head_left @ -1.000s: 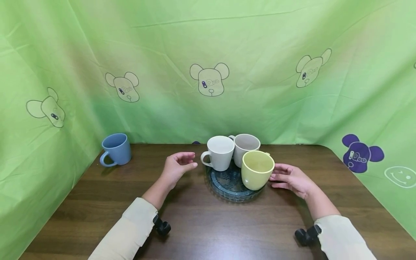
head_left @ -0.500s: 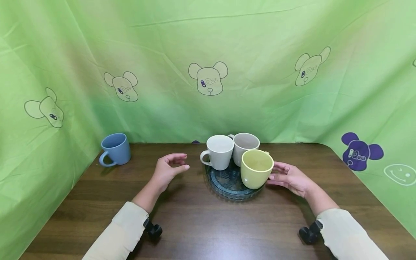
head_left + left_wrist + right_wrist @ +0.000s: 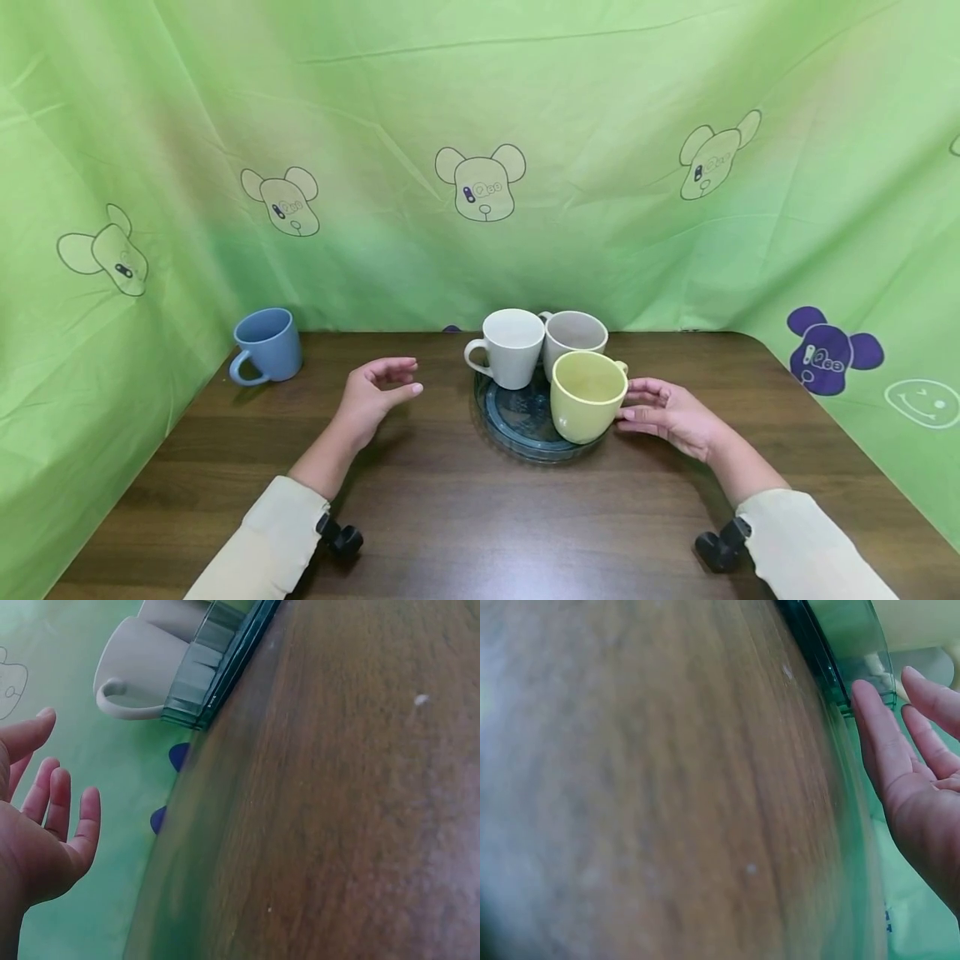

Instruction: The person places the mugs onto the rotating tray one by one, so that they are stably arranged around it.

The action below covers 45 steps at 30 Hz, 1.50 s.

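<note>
A round blue-tinted glass tray (image 3: 517,419) with a ribbed side stands on the table, bearing three mugs. The white mug (image 3: 512,354) is at its left, handle to the left. Behind it to the right is a greyish mug (image 3: 573,332), partly hidden by the yellow mug (image 3: 587,400) at the front right. My right hand (image 3: 671,414) has its fingers extended at the tray's right side, beside the yellow mug; in the right wrist view a fingertip (image 3: 864,690) overlaps the glass side. My left hand (image 3: 375,400) hovers left of the tray, fingers loosely bent, holding nothing.
A blue mug (image 3: 268,344) stands apart at the table's back left, handle facing left. The wooden table (image 3: 465,533) ends at a green printed cloth (image 3: 375,275) hanging behind and along both sides.
The tray has turned slightly with its mugs: the white and greyish mugs shift right, the yellow one left and nearer, its handle showing more. My left hand has drawn back leftward.
</note>
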Each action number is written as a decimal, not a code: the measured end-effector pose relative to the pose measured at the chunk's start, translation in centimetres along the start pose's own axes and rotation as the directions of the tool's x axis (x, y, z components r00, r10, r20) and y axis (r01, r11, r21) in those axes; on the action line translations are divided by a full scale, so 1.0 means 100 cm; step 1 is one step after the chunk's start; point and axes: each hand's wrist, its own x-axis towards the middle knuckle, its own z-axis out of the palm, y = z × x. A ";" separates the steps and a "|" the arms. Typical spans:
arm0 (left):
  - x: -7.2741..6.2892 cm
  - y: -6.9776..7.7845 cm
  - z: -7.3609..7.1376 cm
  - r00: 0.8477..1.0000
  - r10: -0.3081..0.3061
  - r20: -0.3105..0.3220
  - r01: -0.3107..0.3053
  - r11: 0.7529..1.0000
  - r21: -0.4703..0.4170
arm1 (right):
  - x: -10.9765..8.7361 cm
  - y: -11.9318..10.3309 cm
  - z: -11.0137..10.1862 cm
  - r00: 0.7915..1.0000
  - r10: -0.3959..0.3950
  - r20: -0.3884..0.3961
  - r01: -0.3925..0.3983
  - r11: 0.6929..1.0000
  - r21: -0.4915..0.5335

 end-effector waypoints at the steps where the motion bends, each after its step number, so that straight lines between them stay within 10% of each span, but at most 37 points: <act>1: -0.001 0.001 -0.001 1.000 0.002 0.000 -0.002 1.000 -0.005 | 0.000 0.000 -0.001 1.000 0.002 0.007 -0.002 1.000 0.004; 35: -0.021 0.001 -0.046 0.991 0.092 -0.093 -0.098 0.994 -0.057 | -0.001 0.004 0.027 0.964 0.020 -0.266 -0.103 0.947 -0.303; 45: -0.027 0.004 -0.055 0.992 0.054 -0.117 -0.066 0.992 -0.105 | -0.005 0.002 0.034 0.956 -0.010 -0.293 -0.059 0.973 -0.225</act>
